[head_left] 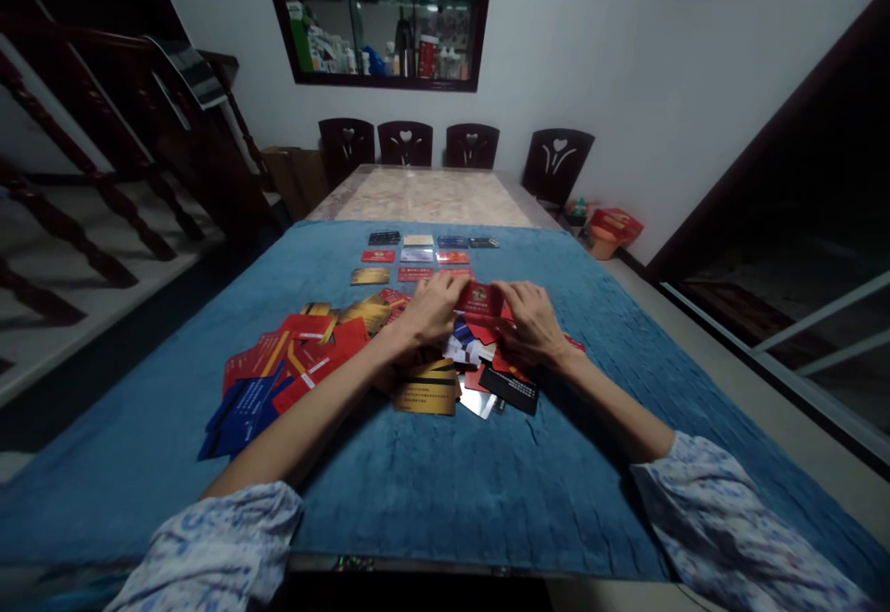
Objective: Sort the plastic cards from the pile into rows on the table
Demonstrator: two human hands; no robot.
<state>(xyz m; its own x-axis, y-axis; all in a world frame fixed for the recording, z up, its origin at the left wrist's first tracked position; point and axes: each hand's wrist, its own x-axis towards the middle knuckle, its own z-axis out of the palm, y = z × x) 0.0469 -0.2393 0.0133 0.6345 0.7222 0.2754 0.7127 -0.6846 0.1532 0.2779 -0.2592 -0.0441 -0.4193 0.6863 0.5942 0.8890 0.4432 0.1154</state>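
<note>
A red card (pixel 479 297) is held upright-tilted between my left hand (pixel 438 306) and my right hand (pixel 532 315), each gripping one side edge. Below it lies a loose pile of mixed cards, among them a gold card (pixel 427 388) and a black card (pixel 510 388). Under and beside my left forearm spread red cards (pixel 264 355) and blue cards (pixel 247 413). Beyond my hands, cards lie in rows, with a gold card (pixel 371 275), a red card (pixel 379 256) and a silver card (pixel 416 256) among them. My fingertips are partly hidden behind the held card.
A blue cloth (pixel 431 501) covers the near part of the table; the marble-look tabletop (pixel 431 195) shows beyond. Several dark chairs (pixel 407 144) stand at the far end and right. A wooden stair railing (pixel 83 158) is at left, a glass-shelved wall cabinet (pixel 386 85) behind.
</note>
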